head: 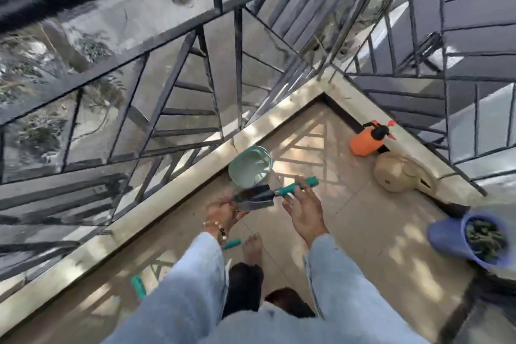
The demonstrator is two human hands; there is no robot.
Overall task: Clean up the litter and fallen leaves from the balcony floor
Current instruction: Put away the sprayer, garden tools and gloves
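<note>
above the balcony floor (363,232), left hand (223,211) grips a trowel (258,198) by its blade; right hand (304,208) spread wide beside the teal handle.

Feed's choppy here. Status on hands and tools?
Left hand holds trowel blade; right hand open at its teal handle. Leaves in purple pot. Green bowl ahead.

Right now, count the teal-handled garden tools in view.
3. A trowel is held in the left hand; one handle lies on the floor beside the left wrist; another lies left of the left sleeve. Arms may hide others.
</note>
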